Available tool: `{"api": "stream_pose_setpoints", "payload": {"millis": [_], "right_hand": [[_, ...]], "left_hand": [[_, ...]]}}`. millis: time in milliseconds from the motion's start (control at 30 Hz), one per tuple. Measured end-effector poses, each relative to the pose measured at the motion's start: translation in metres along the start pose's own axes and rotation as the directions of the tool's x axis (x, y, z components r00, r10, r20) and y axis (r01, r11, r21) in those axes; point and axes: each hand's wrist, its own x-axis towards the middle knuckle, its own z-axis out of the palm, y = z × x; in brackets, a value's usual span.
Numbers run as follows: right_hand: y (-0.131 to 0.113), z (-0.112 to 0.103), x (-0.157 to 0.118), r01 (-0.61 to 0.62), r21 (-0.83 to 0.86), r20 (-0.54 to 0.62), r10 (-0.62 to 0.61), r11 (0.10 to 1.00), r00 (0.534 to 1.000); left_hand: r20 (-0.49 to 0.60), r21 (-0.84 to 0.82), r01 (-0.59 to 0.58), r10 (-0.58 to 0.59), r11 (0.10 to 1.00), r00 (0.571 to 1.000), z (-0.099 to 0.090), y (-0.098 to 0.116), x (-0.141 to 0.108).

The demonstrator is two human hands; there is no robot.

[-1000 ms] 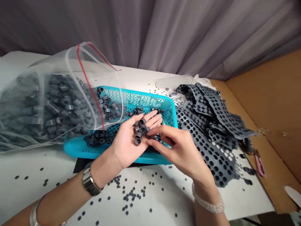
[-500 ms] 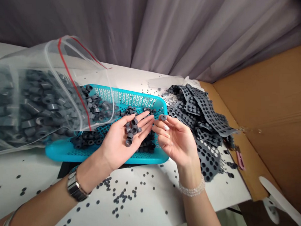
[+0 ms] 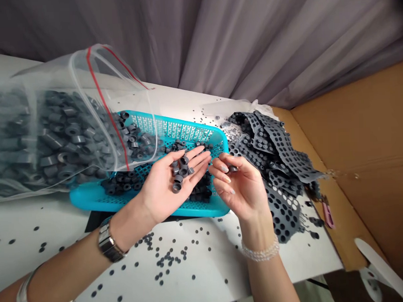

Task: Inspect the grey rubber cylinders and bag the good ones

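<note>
My left hand [image 3: 163, 187] is palm up with its fingers stretched out flat, holding several small grey rubber caps [image 3: 182, 172] in the palm. My right hand [image 3: 240, 185] is beside its fingertips, fingers curled in a pinch around one dark grey cap [image 3: 233, 169], partly hidden by the fingers. Below both hands is a turquoise plastic basket [image 3: 190, 211] with more grey caps [image 3: 125, 182] in it. A large clear zip bag [image 3: 100, 90] full of grey caps lies on its side, its mouth over the basket's left part.
Perforated grey rubber sheets [image 3: 284, 148] are heaped right of the basket. Small dark discs [image 3: 168, 259] are scattered across the white table [image 3: 186, 297]. A pink-handled tool [image 3: 328, 215] lies by the cardboard [image 3: 363, 163] at the right. A grey curtain [image 3: 171, 42] hangs behind.
The cap in my right hand has turned and sits lower between the fingers. My left hand keeps its caps. The whole view has shifted slightly, moving the scene rightward.
</note>
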Motion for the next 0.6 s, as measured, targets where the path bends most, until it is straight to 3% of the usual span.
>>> {"api": "stream_pose_setpoints", "payload": {"millis": [133, 233, 333, 433, 533, 600], "right_hand": [[0.003, 0.004, -0.002, 0.031, -0.187, -0.001, -0.032, 0.982, 0.999], [0.011, 0.008, -0.005, 0.045, -0.448, 0.033, -0.033, 0.893, 0.999], [0.02, 0.013, -0.008, 0.169, -0.777, 0.108, -0.136, 0.607, 0.985], [0.027, 0.017, -0.011, 0.248, -0.927, 0.202, -0.183, 0.282, 0.962], [0.031, 0.017, -0.011, 0.252, -0.959, 0.234, -0.139, 0.13, 0.962], [0.031, 0.015, -0.009, 0.238, -0.961, 0.221, -0.131, 0.137, 0.966]], "left_hand": [[0.011, -0.006, -0.002, 0.002, 1.0, 1.0, -0.002, 0.0, 0.001], [-0.01, 0.033, -0.013, 0.013, 0.999, 1.0, -0.003, 0.001, 0.003], [-0.035, 0.095, -0.026, 0.03, 0.995, 0.999, -0.003, 0.001, 0.004], [-0.071, 0.116, -0.054, 0.062, 0.992, 0.996, -0.003, 0.0, 0.003], [-0.101, 0.116, -0.077, 0.089, 0.99, 0.991, -0.003, -0.002, 0.003], [-0.098, 0.125, -0.088, 0.101, 0.988, 0.99, -0.004, -0.002, 0.003]]}}
